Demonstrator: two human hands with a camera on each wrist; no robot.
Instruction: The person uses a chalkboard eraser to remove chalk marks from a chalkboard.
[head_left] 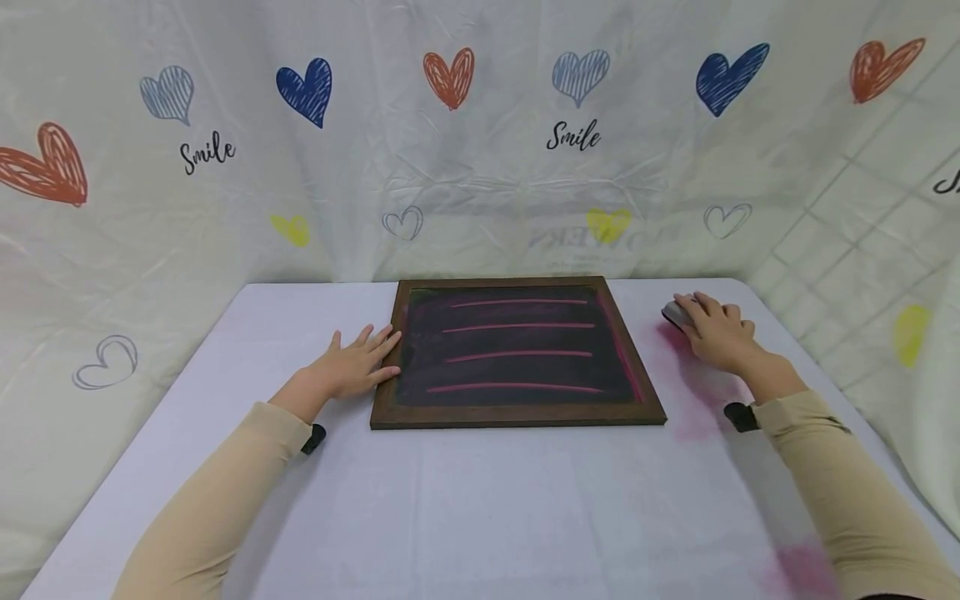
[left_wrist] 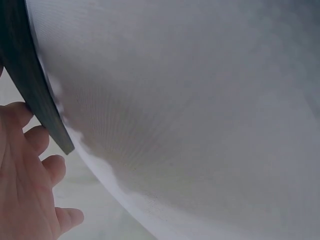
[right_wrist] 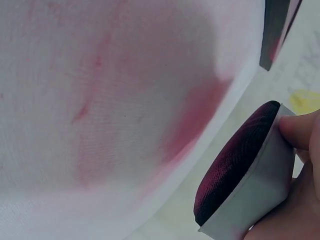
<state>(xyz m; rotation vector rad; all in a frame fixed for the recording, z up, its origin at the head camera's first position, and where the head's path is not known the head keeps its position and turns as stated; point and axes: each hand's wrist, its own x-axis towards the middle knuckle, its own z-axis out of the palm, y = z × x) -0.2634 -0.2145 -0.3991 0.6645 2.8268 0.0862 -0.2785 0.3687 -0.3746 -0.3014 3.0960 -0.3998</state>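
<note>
A wood-framed chalkboard (head_left: 517,362) lies on the table with several pink chalk lines across its dark surface. Spread fingers of my left hand (head_left: 351,364) touch the left side of its frame; in the left wrist view the fingertips of the hand (left_wrist: 25,170) meet the frame's edge (left_wrist: 35,80). To the right of the board, my right hand (head_left: 716,332) grips a chalkboard eraser (head_left: 677,314). The right wrist view shows the eraser (right_wrist: 237,162) with a grey back and a dark, pink-stained pad, held between thumb and fingers.
A white cloth covers the table (head_left: 480,508). Pink chalk dust (head_left: 693,392) smears the cloth beside the board, and another pink stain (head_left: 802,567) lies near the front right. Behind the table hangs a white curtain (head_left: 487,167) printed with hearts.
</note>
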